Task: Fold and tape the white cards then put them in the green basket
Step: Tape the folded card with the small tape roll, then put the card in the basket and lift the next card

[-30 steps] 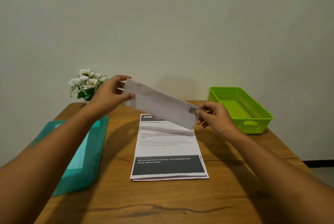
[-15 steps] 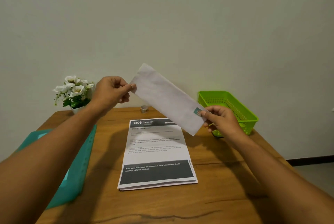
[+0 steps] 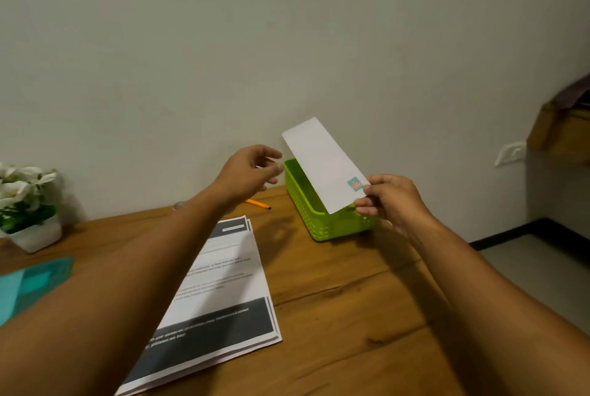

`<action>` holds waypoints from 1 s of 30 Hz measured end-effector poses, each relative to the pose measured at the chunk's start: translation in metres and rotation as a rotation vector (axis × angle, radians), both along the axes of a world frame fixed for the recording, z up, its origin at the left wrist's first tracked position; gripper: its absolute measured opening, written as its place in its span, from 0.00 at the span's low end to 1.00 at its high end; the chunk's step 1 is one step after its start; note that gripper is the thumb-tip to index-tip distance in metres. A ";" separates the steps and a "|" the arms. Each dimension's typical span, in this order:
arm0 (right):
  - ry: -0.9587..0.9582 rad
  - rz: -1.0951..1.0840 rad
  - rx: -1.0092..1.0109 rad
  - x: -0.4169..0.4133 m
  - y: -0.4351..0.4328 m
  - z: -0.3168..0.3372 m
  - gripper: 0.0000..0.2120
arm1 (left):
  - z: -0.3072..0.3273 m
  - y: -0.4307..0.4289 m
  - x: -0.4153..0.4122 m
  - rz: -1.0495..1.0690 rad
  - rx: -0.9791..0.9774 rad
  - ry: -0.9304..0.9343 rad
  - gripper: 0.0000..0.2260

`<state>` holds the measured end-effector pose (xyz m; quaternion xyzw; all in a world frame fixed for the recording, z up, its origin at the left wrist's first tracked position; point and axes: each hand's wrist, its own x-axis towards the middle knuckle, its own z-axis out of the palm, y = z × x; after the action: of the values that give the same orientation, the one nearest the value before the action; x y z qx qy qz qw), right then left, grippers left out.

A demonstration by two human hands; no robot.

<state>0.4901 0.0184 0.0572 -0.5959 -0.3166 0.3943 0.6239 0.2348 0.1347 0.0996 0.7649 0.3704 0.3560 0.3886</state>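
A folded white card [image 3: 322,162] with a small teal sticker near its lower end is held tilted above the green basket [image 3: 314,220]. My right hand [image 3: 388,201] pinches its lower right corner. My left hand [image 3: 250,172] hovers just left of the card with loosely curled fingers, apart from it and holding nothing. The basket stands on the wooden table near the wall, its inside partly hidden by the card. A stack of printed white sheets [image 3: 223,293] lies on the table under my left forearm.
An orange pen [image 3: 258,204] lies by the wall left of the basket. A white pot of white flowers [image 3: 27,201] stands at the far left, with a teal folder [image 3: 30,284] in front of it. The table's right edge drops to the floor.
My left hand has let go of the card. My right hand has carried the card rightward over the green basket, and my view has turned right.
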 end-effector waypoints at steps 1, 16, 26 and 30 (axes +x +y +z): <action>0.011 0.001 -0.018 0.003 0.001 0.000 0.06 | -0.006 -0.002 0.008 -0.026 0.005 0.029 0.10; -0.593 -0.151 -0.072 0.010 0.026 -0.039 0.09 | -0.050 -0.002 0.019 -0.101 -0.032 0.220 0.08; -0.889 0.026 0.084 -0.067 0.034 -0.029 0.05 | -0.061 0.000 -0.069 0.041 -0.007 0.208 0.08; -0.875 0.270 0.082 -0.131 0.047 -0.041 0.05 | -0.078 -0.004 -0.122 0.149 0.014 0.294 0.11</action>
<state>0.3589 0.0654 0.0166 -0.6346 -0.6403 0.1706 0.3977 0.1126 0.1308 0.0215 0.7818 0.4766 0.2705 0.2973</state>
